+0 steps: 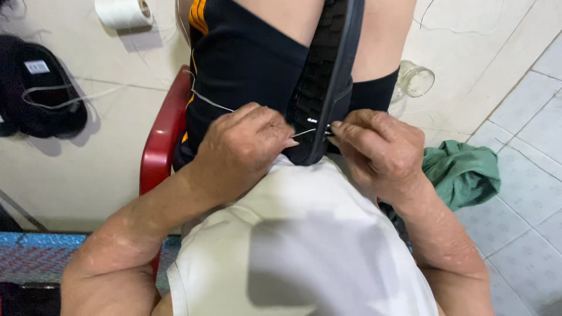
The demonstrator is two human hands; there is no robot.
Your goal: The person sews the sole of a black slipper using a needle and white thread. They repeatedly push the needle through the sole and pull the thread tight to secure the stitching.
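Observation:
A black shoe stands sole-up between my knees, its toe end against my white shirt. My left hand pinches a white thread at the shoe's left edge; the thread runs up and left over my dark shorts. My right hand pinches a thin metal needle or awl at the shoe's rim. Both hands sit close together, one on each side of the sole's edge.
A red plastic chair shows under my left thigh. A spool of white thread lies on the floor at top left, beside another black shoe. A glass jar and a green cloth lie at the right.

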